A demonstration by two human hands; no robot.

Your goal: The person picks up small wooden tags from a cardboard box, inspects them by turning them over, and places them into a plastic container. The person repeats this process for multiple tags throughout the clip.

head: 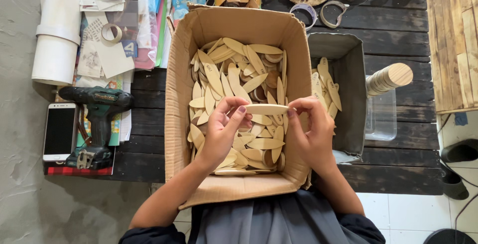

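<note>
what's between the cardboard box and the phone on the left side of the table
In the head view, a green cordless drill lies between the cardboard box and the phone, resting on papers on the dark wooden table.

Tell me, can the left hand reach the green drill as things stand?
Probably yes: the drill lies uncovered left of the cardboard box, but the left hand now holds a wooden piece with the right hand.

Pale oval wooden piece (pixel 266 109), level, between both hands' fingertips above cardboard box (pixel 179 99)

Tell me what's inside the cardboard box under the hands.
The cardboard box holds a heap of flat oval wooden pieces. Both hands hide some, and the pile covers the box's bottom.
</note>
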